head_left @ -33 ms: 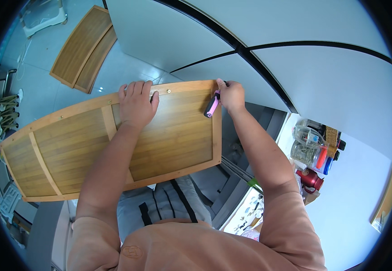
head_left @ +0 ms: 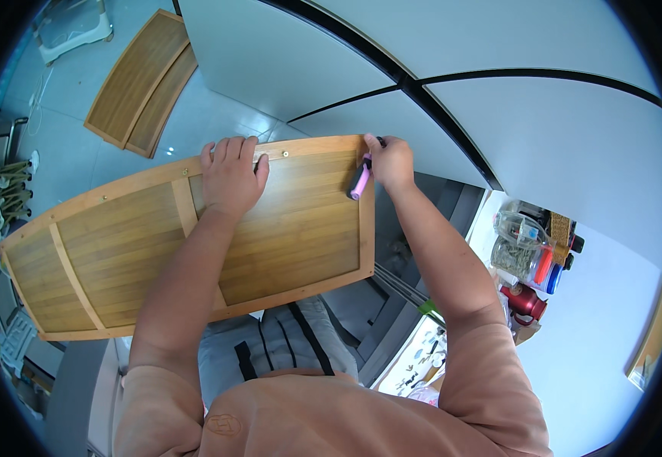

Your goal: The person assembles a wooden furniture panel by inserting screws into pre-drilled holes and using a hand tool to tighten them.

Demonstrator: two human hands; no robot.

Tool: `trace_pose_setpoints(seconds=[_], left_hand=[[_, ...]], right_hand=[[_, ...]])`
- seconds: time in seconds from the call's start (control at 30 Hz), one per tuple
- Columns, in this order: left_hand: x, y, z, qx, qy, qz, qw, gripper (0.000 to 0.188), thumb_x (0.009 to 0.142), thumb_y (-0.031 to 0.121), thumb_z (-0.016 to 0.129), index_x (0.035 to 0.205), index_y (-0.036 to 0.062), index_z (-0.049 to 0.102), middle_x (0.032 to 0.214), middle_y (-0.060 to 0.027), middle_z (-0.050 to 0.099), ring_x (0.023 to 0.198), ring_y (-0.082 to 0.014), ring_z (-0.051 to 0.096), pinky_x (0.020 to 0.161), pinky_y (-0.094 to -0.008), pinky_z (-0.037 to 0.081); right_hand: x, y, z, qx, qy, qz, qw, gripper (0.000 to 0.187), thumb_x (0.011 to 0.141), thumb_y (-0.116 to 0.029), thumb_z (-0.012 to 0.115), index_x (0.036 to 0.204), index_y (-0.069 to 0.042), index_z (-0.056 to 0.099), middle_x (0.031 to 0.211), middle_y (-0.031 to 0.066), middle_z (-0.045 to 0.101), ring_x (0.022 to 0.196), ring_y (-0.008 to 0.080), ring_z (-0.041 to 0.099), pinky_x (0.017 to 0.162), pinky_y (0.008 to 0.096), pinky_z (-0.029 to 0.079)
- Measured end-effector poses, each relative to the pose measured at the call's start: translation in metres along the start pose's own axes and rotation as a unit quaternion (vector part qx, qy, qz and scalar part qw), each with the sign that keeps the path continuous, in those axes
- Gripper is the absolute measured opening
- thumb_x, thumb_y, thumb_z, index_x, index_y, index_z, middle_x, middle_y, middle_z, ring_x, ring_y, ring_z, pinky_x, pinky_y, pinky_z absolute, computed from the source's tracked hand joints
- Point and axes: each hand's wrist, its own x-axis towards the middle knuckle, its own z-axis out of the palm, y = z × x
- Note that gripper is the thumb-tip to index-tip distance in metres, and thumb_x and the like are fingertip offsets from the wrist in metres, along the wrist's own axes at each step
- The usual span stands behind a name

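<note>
A long wooden panel (head_left: 293,221) with a lighter frame, crossbars and small brass-coloured fittings stands in front of me, its framed face toward me. Over its far edge curl the fingers of my left hand (head_left: 232,175), with the thumb on the near face; a small dark spot shows by that thumb. At the panel's far right corner, my right hand (head_left: 392,161) grips a pink-and-black handled tool (head_left: 359,180), which points down across the panel's face. The tool's kind and working end are hidden by the hand.
Two more wooden panels (head_left: 140,80) lie on the tiled floor at the far left. White cabinet doors (head_left: 293,61) rise ahead. On the right, a white surface holds a glass jar (head_left: 515,257) and a red flask (head_left: 525,302). A grey bag (head_left: 270,346) is close below me.
The pink-and-black tool has swung slightly in my right hand, its handle end shifting a little to the right. The panel and my left hand look unmoved.
</note>
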Motion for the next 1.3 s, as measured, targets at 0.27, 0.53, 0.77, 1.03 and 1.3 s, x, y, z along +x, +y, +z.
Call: trace_pose_setpoints(seconds=[0.27, 0.53, 0.77, 1.03, 1.3], left_hand=[[0.001, 0.003, 0.001, 0.0, -0.002, 0.009, 1.0, 0.034, 0.09, 0.031, 0.057, 0.118, 0.0122, 0.057, 0.112, -0.0041, 0.059, 0.112, -0.0206, 0.051, 0.105, -0.0452, 0.03], [0.001, 0.0, 0.006, 0.012, 0.023, 0.023, 0.999, 0.034, 0.088, 0.032, 0.059, 0.115, 0.0126, 0.057, 0.11, -0.0033, 0.057, 0.11, -0.02, 0.05, 0.105, -0.0458, 0.031], [-0.001, -0.003, 0.006, 0.016, 0.021, 0.015, 1.0, 0.033, 0.088, 0.033, 0.059, 0.115, 0.0124, 0.058, 0.11, -0.0039, 0.058, 0.11, -0.0209, 0.051, 0.105, -0.0456, 0.031], [0.001, 0.001, 0.007, 0.013, 0.019, 0.015, 1.0, 0.033, 0.089, 0.032, 0.058, 0.115, 0.0127, 0.057, 0.109, -0.0038, 0.058, 0.109, -0.0213, 0.051, 0.105, -0.0454, 0.03], [0.001, 0.001, 0.004, 0.021, 0.017, 0.01, 1.0, 0.033, 0.089, 0.033, 0.058, 0.115, 0.0129, 0.058, 0.11, -0.0034, 0.058, 0.109, -0.0209, 0.051, 0.105, -0.0453, 0.03]], right_hand=[[0.019, 0.033, -0.024, -0.327, 0.096, -0.446, 0.828, 0.028, 0.088, -0.028, 0.064, 0.1, -0.003, 0.063, 0.082, 0.0129, 0.068, 0.077, 0.0296, 0.067, 0.072, 0.0418, 0.053], [0.002, 0.005, 0.0, 0.06, 0.032, 0.023, 0.997, 0.044, 0.085, -0.041, 0.069, 0.092, 0.002, 0.067, 0.078, 0.0161, 0.07, 0.075, 0.029, 0.068, 0.071, 0.0396, 0.053], [-0.017, 0.016, -0.008, -0.11, 0.052, -0.091, 0.988, 0.036, 0.087, -0.036, 0.066, 0.096, -0.001, 0.066, 0.08, 0.0151, 0.069, 0.076, 0.0295, 0.068, 0.071, 0.0401, 0.054], [0.017, 0.055, -0.021, -0.281, 0.193, -0.455, 0.822, 0.018, 0.091, -0.018, 0.058, 0.102, -0.005, 0.063, 0.086, 0.009, 0.065, 0.078, 0.0286, 0.065, 0.068, 0.0399, 0.053], [0.002, 0.019, -0.007, -0.247, 0.053, -0.197, 0.947, 0.036, 0.093, -0.036, 0.056, 0.096, -0.001, 0.065, 0.075, 0.0182, 0.067, 0.075, 0.0326, 0.067, 0.071, 0.0441, 0.054]])
